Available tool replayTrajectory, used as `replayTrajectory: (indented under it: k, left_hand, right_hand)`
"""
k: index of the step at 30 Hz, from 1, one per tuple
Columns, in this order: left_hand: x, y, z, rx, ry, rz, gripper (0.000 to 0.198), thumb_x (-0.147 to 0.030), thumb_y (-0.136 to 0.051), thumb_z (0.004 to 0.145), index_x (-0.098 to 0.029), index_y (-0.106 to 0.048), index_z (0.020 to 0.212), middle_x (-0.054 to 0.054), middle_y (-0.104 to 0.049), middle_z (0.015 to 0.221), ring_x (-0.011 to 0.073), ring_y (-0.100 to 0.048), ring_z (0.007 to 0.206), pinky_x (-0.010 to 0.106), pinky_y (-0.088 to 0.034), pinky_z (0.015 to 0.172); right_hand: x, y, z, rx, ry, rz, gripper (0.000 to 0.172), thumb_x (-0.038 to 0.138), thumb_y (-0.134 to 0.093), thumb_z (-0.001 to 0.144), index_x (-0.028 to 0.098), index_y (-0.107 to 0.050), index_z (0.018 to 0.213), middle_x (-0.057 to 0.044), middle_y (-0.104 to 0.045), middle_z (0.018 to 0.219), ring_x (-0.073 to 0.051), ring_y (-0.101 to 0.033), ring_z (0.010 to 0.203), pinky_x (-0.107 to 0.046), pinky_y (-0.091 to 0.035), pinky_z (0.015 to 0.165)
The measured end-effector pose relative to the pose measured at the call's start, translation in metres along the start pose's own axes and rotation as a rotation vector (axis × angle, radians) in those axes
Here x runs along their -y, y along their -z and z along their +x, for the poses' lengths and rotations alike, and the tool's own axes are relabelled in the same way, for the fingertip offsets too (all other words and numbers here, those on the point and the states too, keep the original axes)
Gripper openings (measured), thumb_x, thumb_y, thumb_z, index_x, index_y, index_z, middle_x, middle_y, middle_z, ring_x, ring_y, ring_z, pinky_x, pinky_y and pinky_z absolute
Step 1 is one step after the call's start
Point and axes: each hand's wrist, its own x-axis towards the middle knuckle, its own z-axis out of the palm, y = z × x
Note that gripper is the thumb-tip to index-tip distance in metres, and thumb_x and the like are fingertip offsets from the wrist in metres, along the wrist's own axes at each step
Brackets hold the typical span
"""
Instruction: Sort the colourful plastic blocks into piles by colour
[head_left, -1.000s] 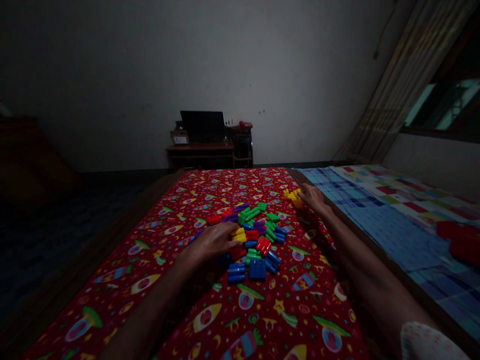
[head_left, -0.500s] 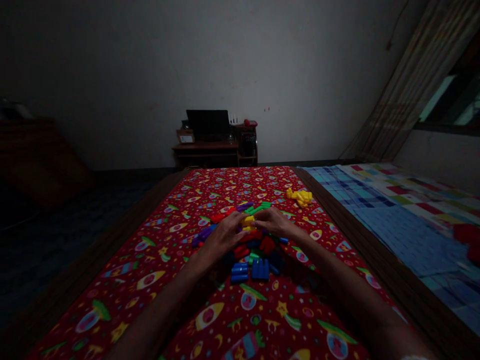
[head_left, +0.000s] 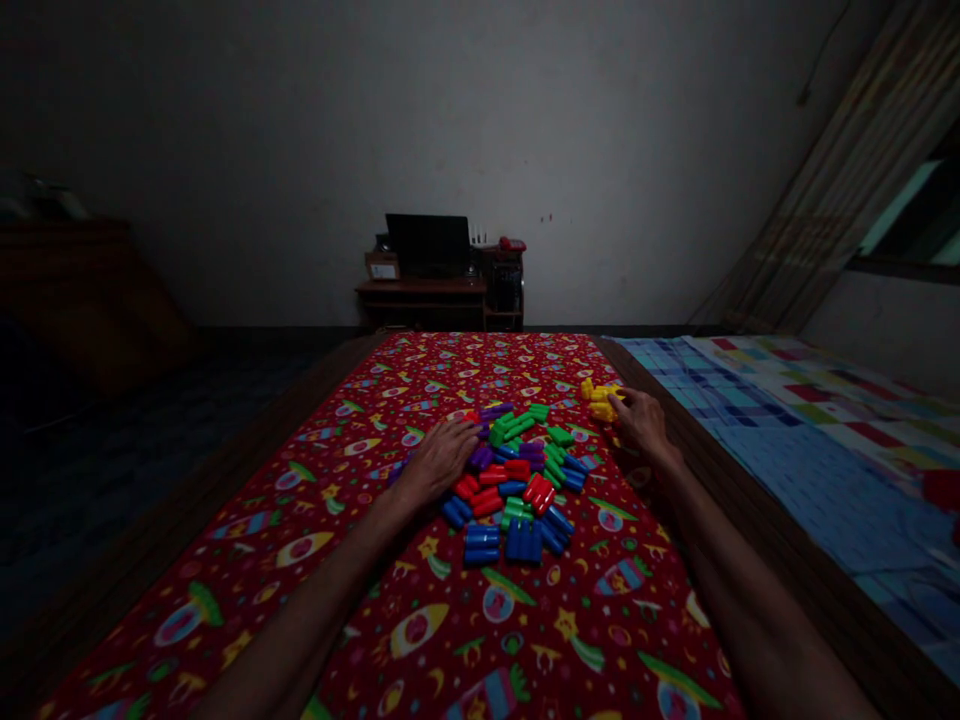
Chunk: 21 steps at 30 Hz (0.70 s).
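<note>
A mixed heap of plastic toy blocks [head_left: 517,470] in red, blue, green and purple lies mid-table on a red patterned cloth [head_left: 450,640]. My left hand [head_left: 442,455] rests palm down over the heap's left side, fingers stretched out and holding nothing that shows; some blocks are hidden beneath it. Off to the right, my right hand [head_left: 643,425] has its fingers closed at a yellow block [head_left: 611,405] on the edge of a small pile of yellow blocks [head_left: 596,392]. The fingertips partly cover that block.
Brown table edging [head_left: 675,450] runs along the right side of the cloth. Beyond it is a bed with a blue checked sheet [head_left: 720,430]. Against the far wall stand a desk [head_left: 420,288] and a dark monitor [head_left: 427,245]. A wooden cabinet [head_left: 82,300] is at left.
My right hand has moved right from the heap to the yellow pile, and the yellow in the heap's middle is gone from there. My left hand has shifted slightly left and flattened.
</note>
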Motion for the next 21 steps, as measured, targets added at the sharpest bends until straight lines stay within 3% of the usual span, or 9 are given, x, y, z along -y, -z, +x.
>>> replayTrajectory:
  k: [4, 9, 11, 13, 16, 19, 21]
  left_hand:
    - [0.015, 0.004, -0.003, -0.135, 0.115, -0.039, 0.046, -0.030, -0.021, 0.099, -0.016, -0.057, 0.123, 0.011, -0.062, 0.125, 0.0204, -0.053, 0.121, 0.042, -0.037, 0.109]
    - [0.017, 0.011, -0.007, -0.159, 0.195, -0.030, 0.045, -0.032, -0.022, 0.099, -0.015, -0.060, 0.115, 0.011, -0.066, 0.112, 0.0203, -0.058, 0.110, 0.040, -0.042, 0.102]
    - [0.018, 0.011, -0.009, -0.150, 0.234, -0.007, 0.048, -0.034, -0.020, 0.099, -0.014, -0.062, 0.110, 0.012, -0.067, 0.109, 0.0217, -0.059, 0.108, 0.040, -0.042, 0.101]
    - [0.021, 0.011, -0.011, -0.147, 0.274, -0.021, 0.050, -0.038, -0.020, 0.098, -0.014, -0.062, 0.109, 0.013, -0.067, 0.110, 0.0224, -0.059, 0.109, 0.040, -0.041, 0.102]
    - [0.025, 0.011, -0.014, -0.161, 0.349, -0.148, 0.053, -0.042, -0.019, 0.098, -0.016, -0.062, 0.113, 0.011, -0.067, 0.115, 0.0209, -0.059, 0.113, 0.038, -0.041, 0.104]
    - [0.030, 0.013, -0.014, -0.186, 0.443, -0.292, 0.059, -0.047, -0.017, 0.096, -0.017, -0.064, 0.113, 0.009, -0.069, 0.113, 0.0215, -0.060, 0.111, 0.038, -0.042, 0.102]
    - [0.033, 0.015, -0.012, -0.196, 0.494, -0.358, 0.063, -0.051, -0.017, 0.095, -0.017, -0.067, 0.109, 0.010, -0.071, 0.110, 0.0233, -0.062, 0.110, 0.039, -0.043, 0.101]
  right_hand:
    - [0.045, -0.007, 0.001, 0.016, 0.134, 0.197, 0.035, 0.030, -0.044, 0.090, 0.016, -0.072, 0.106, -0.010, -0.073, 0.102, -0.021, -0.066, 0.091, -0.029, -0.047, 0.080]
    - [0.124, -0.034, -0.004, 0.315, 0.509, 0.233, 0.030, 0.028, -0.049, 0.091, 0.015, -0.068, 0.111, -0.011, -0.070, 0.110, -0.018, -0.063, 0.096, -0.025, -0.043, 0.080]
    - [0.144, -0.044, -0.010, 0.448, 0.613, 0.163, 0.028, 0.027, -0.048, 0.093, 0.012, -0.069, 0.104, -0.011, -0.071, 0.098, -0.016, -0.062, 0.083, -0.023, -0.041, 0.071]
    - [0.153, -0.049, -0.018, 0.531, 0.667, 0.127, 0.032, 0.027, -0.044, 0.095, 0.010, -0.070, 0.090, -0.007, -0.069, 0.079, -0.012, -0.056, 0.066, -0.022, -0.035, 0.060]
    - [0.149, -0.049, -0.027, 0.537, 0.674, 0.166, 0.038, 0.028, -0.043, 0.095, 0.009, -0.070, 0.076, -0.003, -0.063, 0.064, -0.008, -0.048, 0.055, -0.021, -0.028, 0.054]
    - [0.142, -0.048, -0.022, 0.525, 0.590, 0.243, 0.038, 0.026, -0.043, 0.094, 0.010, -0.071, 0.074, -0.003, -0.065, 0.064, -0.009, -0.053, 0.056, -0.020, -0.033, 0.056]
    - [0.141, -0.052, -0.011, 0.456, 0.486, 0.236, 0.031, 0.021, -0.044, 0.091, 0.012, -0.073, 0.085, -0.006, -0.071, 0.076, -0.013, -0.060, 0.067, -0.021, -0.039, 0.063]
